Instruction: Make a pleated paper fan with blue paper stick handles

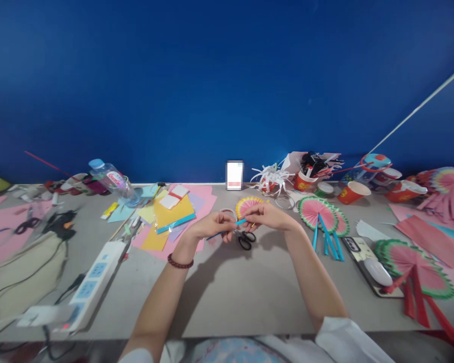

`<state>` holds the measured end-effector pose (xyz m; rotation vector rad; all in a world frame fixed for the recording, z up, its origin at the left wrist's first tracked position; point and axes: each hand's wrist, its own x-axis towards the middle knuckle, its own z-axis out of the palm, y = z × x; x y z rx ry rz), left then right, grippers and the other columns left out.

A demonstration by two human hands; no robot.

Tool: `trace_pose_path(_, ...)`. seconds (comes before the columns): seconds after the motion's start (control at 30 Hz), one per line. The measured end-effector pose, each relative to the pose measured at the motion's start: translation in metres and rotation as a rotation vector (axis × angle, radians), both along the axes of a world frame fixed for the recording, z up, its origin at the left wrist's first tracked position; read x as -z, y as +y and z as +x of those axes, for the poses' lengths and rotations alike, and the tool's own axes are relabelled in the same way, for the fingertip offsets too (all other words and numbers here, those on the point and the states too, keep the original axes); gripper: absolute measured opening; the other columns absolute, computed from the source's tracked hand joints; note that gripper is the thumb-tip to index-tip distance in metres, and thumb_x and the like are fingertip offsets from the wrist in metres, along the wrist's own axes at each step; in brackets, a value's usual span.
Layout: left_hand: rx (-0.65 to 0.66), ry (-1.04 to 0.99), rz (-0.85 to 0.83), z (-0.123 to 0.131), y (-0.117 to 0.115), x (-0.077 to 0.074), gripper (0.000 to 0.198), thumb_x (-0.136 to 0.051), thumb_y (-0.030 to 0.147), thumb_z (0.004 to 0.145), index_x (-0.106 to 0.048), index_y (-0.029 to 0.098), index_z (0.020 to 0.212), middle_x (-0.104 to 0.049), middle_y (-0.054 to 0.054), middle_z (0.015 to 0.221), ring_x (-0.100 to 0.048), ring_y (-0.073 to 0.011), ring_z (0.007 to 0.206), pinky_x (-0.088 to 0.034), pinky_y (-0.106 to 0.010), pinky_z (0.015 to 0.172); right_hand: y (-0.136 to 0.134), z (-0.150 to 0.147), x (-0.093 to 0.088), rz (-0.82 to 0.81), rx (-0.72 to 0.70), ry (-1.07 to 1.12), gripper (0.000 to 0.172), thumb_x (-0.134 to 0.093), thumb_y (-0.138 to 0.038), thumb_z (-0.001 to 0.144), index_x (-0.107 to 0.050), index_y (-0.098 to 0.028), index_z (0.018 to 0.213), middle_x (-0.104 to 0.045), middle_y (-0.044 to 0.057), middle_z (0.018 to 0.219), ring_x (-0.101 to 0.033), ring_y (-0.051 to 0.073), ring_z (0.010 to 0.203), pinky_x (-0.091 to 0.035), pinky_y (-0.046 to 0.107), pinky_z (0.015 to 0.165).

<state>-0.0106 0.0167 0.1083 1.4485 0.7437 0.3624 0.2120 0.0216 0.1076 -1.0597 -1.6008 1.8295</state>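
Observation:
Both hands meet over the middle of the table, pinching a narrow blue paper strip [241, 222]. My left hand [220, 225] has its fingers closed on the strip, with a thin blue end showing below it. On the other side, my right hand [264, 217] grips the strip between thumb and fingers. Black-handled scissors [245, 242] lie just beneath the hands. Behind them is a yellow and pink pleated paper fan [247, 205], partly covered by my right hand. A ring-shaped roll, perhaps tape [229, 213], shows behind my left hand.
Coloured paper sheets [174, 214] and a white power strip [98, 282] lie left, with a plastic bottle [115, 181] behind. To the right are watermelon-coloured fans [314, 214], a phone [357, 247], a white mouse [378, 272] and paper cups [353, 192]. A blue wall [212, 91] rises behind the table.

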Motion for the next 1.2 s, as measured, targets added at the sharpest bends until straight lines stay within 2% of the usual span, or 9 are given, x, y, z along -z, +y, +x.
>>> trace_pose_path(0.33,-0.03,-0.018,-0.008,0.0,0.002,0.007,0.035,-0.062,0.047,0.077,-0.065,0.012,0.074,-0.066,-0.004,0.057,-0.061,-0.0114,0.05,-0.046,-0.021,0.051,-0.001,-0.003,0.001,0.004,0.029,0.0,0.03,-0.071,-0.04,0.071,-0.07,-0.017,0.09,-0.073,0.003,0.072,-0.07,0.015,0.067,-0.057,0.025,0.064)
trace_pose_path(0.47,-0.051,-0.031,-0.034,0.003,-0.001,0.005,0.034,-0.065,0.046,0.075,-0.064,0.012,0.073,-0.069,-0.007,0.064,-0.066,-0.015,0.06,-0.051,-0.025,0.062,-0.003,-0.006,0.001,0.021,0.043,-0.002,0.034,-0.069,-0.036,0.074,-0.066,-0.02,0.104,-0.073,0.002,0.071,-0.07,0.017,0.066,-0.058,0.027,0.062)
trace_pose_path(0.6,-0.129,-0.04,0.016,0.011,-0.005,0.006,0.034,-0.066,0.047,0.073,-0.064,0.013,0.072,-0.069,-0.008,0.073,-0.067,-0.016,0.068,-0.053,-0.028,0.069,-0.007,-0.009,0.0,0.067,0.076,-0.049,0.032,-0.065,-0.033,0.077,-0.064,-0.021,0.106,-0.072,0.001,0.072,-0.07,0.018,0.068,-0.058,0.028,0.064)
trace_pose_path(0.73,-0.209,-0.044,0.086,0.016,-0.006,0.006,0.039,-0.064,0.05,0.074,-0.063,0.011,0.072,-0.065,-0.004,0.065,-0.062,-0.0124,0.059,-0.051,-0.025,0.063,-0.009,-0.012,-0.001,0.073,0.093,-0.098,0.03,-0.066,-0.032,0.077,-0.064,-0.02,0.105,-0.071,0.001,0.069,-0.07,0.017,0.068,-0.058,0.028,0.066)
trace_pose_path(0.87,-0.229,-0.069,0.114,0.017,-0.006,0.004,0.039,-0.066,0.05,0.072,-0.065,0.011,0.073,-0.064,-0.003,0.062,-0.059,-0.0109,0.055,-0.049,-0.024,0.059,-0.009,-0.011,-0.003,0.075,0.095,-0.093,0.03,-0.066,-0.038,0.076,-0.065,-0.018,0.098,-0.071,0.003,0.069,-0.069,0.017,0.067,-0.058,0.028,0.065)
trace_pose_path(1.07,-0.259,-0.066,0.037,0.019,-0.011,-0.003,0.035,-0.072,0.045,0.067,-0.062,0.012,0.068,-0.063,-0.002,0.058,-0.059,-0.0109,0.052,-0.049,-0.024,0.058,-0.008,-0.004,-0.009,0.02,0.043,-0.072,0.038,-0.067,-0.046,0.074,-0.062,-0.016,0.098,-0.07,0.003,0.069,-0.069,0.016,0.064,-0.057,0.026,0.06)
trace_pose_path(1.2,-0.272,-0.096,-0.014,0.018,-0.011,-0.005,0.034,-0.073,0.043,0.067,-0.061,0.012,0.067,-0.065,-0.003,0.056,-0.059,-0.0107,0.051,-0.048,-0.023,0.056,-0.005,0.003,-0.008,0.065,0.085,-0.031,0.044,-0.06,-0.055,0.077,-0.063,-0.014,0.095,-0.072,0.008,0.078,-0.069,0.017,0.067,-0.057,0.026,0.06)
